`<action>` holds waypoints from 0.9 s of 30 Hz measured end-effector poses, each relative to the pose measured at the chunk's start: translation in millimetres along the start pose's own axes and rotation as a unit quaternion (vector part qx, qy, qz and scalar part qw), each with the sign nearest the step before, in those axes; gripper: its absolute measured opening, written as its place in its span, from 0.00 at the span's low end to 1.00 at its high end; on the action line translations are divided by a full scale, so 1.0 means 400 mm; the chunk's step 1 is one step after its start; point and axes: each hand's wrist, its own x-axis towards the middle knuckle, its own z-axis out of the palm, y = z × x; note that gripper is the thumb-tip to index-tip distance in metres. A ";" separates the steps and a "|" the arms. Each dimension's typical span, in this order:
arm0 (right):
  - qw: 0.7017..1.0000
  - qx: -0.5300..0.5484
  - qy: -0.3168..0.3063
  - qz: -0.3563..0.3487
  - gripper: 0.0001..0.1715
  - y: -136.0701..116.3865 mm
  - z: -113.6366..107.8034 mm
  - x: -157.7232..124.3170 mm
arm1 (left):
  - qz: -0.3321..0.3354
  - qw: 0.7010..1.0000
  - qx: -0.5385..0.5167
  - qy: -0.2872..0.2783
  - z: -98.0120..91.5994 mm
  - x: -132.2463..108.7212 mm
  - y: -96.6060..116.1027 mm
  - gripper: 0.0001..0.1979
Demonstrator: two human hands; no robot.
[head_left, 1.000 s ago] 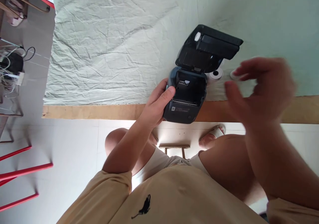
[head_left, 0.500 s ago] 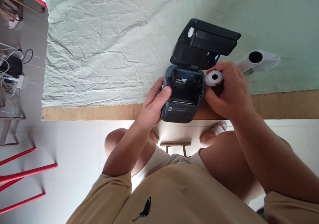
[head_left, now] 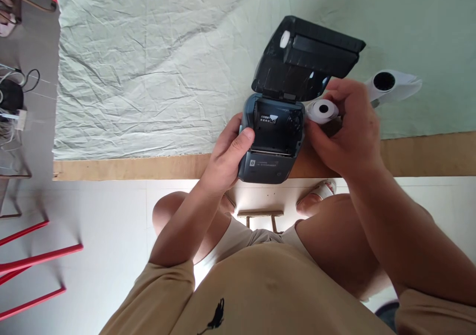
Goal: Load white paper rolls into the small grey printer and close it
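Observation:
A dark label printer is tilted at the table's front edge, its black lid swung up and back. The paper bay inside holds no roll, and a small printed sticker shows on its wall. My left hand grips the printer's left side, thumb over the rim. Just right of the printer, my right hand has its fingers curled round a small white paper roll with a dark core hole. Behind that hand lies a larger white roll with a loose end, on the cloth.
A wrinkled pale green cloth covers the table, whose wooden edge is bare. At the left floor are tangled cables and red metal legs. A small wooden stool shows below the table edge.
My right hand has shifted slightly to the right, with the small roll in it. The printer lid leans a little farther up in view. My left hand keeps its grip.

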 end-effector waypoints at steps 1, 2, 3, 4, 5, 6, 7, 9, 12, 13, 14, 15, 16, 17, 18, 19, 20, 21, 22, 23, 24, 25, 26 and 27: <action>1.000 0.003 -0.011 -0.007 0.33 0.005 -0.003 -0.001 | 0.004 1.000 0.003 -0.005 -0.003 0.001 -0.002 0.27; 1.000 0.003 -0.016 -0.023 0.35 0.010 -0.006 -0.001 | 0.008 1.000 0.006 -0.010 -0.005 0.003 -0.003 0.27; 0.999 -0.002 -0.015 -0.041 0.35 0.016 -0.008 -0.001 | 0.011 1.000 0.009 -0.015 -0.007 0.004 -0.003 0.27; 0.998 -0.011 -0.010 -0.058 0.33 0.021 -0.009 -0.001 | 0.011 1.000 0.012 -0.017 -0.007 0.005 -0.003 0.26; 0.997 -0.022 -0.004 -0.072 0.33 0.025 -0.009 0.000 | 0.010 1.000 0.015 -0.017 -0.007 0.005 -0.002 0.26; 0.996 -0.028 0.001 -0.082 0.33 0.028 -0.009 0.001 | 0.008 1.000 0.017 -0.017 -0.007 0.005 0.000 0.26; 0.996 -0.031 -0.001 -0.085 0.36 0.030 -0.009 0.002 | 0.007 1.000 0.019 -0.017 -0.006 0.005 0.002 0.26; 0.995 -0.022 -0.013 -0.095 0.41 0.034 -0.009 0.003 | 0.004 1.000 0.021 -0.016 -0.004 0.004 0.005 0.26; 0.994 -0.015 -0.008 -0.105 0.37 0.044 -0.004 0.003 | 0.007 1.000 0.019 -0.018 -0.003 0.004 0.004 0.26; 0.994 -0.018 -0.002 -0.105 0.34 0.049 -0.002 0.003 | 0.009 1.000 0.018 -0.020 -0.004 0.004 0.003 0.26; 0.995 -0.019 0.003 -0.102 0.33 0.053 0.001 0.002 | 0.012 1.000 0.017 -0.021 -0.004 0.005 0.001 0.26; 0.995 -0.019 0.004 -0.095 0.32 0.057 0.003 0.001 | 0.015 1.000 0.016 -0.022 -0.005 0.005 -0.001 0.25; 0.996 -0.012 0.009 -0.083 0.32 0.060 0.005 0.001 | 0.017 0.999 0.015 -0.023 -0.006 0.006 -0.002 0.25; 0.997 0.002 0.018 -0.070 0.33 0.060 0.005 0.000 | 0.019 0.999 0.014 -0.023 -0.006 0.006 -0.004 0.25; 0.998 0.022 0.032 -0.056 0.34 0.056 0.004 0.001 | 0.021 0.999 0.013 -0.023 -0.007 0.007 -0.005 0.25; 0.997 0.041 0.052 -0.047 0.36 0.050 0.002 0.001 | 0.024 0.999 0.012 -0.024 -0.008 0.007 -0.006 0.25; 0.994 0.059 0.077 -0.045 0.37 0.040 -0.002 0.003 | 0.026 0.999 0.012 -0.025 -0.008 0.007 -0.007 0.25; 0.990 0.074 0.107 -0.053 0.37 0.027 -0.007 0.005 | 0.027 0.999 0.013 -0.027 -0.008 0.008 -0.007 0.26; 0.985 0.087 0.134 -0.063 0.36 0.011 -0.012 0.008 | 0.029 0.999 0.015 -0.028 -0.008 0.008 -0.007 0.27; 0.980 0.099 0.157 -0.073 0.35 -0.006 -0.017 0.010 | 0.029 0.999 0.018 -0.028 -0.007 0.009 -0.007 0.28; 0.974 0.114 0.179 -0.081 0.34 -0.025 -0.021 0.013 | 0.027 0.999 0.020 -0.027 -0.007 0.009 -0.007 0.29; 0.968 0.133 0.193 -0.088 0.31 -0.045 -0.024 0.015 | 0.024 0.999 0.023 -0.025 -0.006 0.009 -0.007 0.29; 0.965 0.151 0.194 -0.091 0.28 -0.064 -0.026 0.017 | 0.021 0.999 0.026 -0.023 -0.007 0.009 -0.007 0.29; 0.964 0.166 0.185 -0.093 0.25 -0.083 -0.026 0.018 | 0.018 0.999 0.029 -0.021 -0.007 0.008 -0.008 0.28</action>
